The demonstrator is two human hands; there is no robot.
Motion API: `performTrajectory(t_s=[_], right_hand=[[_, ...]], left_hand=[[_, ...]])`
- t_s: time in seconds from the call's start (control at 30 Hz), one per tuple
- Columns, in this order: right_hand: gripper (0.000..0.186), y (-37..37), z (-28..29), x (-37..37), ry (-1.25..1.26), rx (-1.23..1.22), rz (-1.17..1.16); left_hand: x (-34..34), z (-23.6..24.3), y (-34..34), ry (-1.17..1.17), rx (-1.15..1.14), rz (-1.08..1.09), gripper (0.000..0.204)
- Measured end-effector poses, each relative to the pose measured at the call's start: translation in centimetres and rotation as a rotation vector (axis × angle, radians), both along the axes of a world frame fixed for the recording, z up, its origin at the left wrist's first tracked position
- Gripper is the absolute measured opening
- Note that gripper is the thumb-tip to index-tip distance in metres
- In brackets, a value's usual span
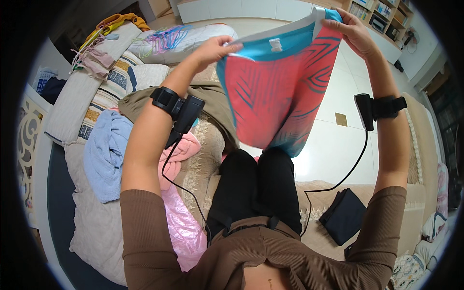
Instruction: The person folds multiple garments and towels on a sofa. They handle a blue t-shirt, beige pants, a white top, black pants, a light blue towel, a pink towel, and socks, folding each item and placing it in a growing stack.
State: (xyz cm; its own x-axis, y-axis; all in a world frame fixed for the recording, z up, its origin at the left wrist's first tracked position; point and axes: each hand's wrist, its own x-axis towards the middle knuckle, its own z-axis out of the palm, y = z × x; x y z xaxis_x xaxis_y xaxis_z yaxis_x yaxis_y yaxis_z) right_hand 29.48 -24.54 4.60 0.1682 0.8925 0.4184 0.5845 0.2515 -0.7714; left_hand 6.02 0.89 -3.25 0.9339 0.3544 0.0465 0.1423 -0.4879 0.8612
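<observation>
I hold a coral garment with dark teal line patterns up in front of me, its teal band with a white tag along the top and its lower part hanging down to my knees. My left hand is closed on the band's left corner. My right hand grips the upper right corner, higher up. Behind the garment's left side an olive cloth lies on the sofa, and beside my legs are a pink fluffy cloth and a light blue one.
I sit on a beige sofa, a folded black cloth at my right and shiny pink fabric at my left. Hangers and clothes lie on the sofa's far left. White floor tiles and shelves are beyond.
</observation>
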Motion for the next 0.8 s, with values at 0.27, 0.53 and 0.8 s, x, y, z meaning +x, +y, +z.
performTrajectory(t_s=[0.27,0.53,0.8], right_hand=[[0.044,-0.7,-2.2,0.6,-0.022,-0.339,-0.188],[0.040,-1.4,-3.6,0.7,-0.036,-0.201,-0.018],[0.039,-1.7,-3.6,-0.4,0.068,-0.160,-0.127]], left_hand=[[-0.1,3.6,0.5,-0.183,-0.080,-0.173,0.053],[0.1,5.2,1.0,-0.089,0.236,-0.176,0.033],[0.2,5.2,0.6,-0.072,0.374,-0.147,0.023]])
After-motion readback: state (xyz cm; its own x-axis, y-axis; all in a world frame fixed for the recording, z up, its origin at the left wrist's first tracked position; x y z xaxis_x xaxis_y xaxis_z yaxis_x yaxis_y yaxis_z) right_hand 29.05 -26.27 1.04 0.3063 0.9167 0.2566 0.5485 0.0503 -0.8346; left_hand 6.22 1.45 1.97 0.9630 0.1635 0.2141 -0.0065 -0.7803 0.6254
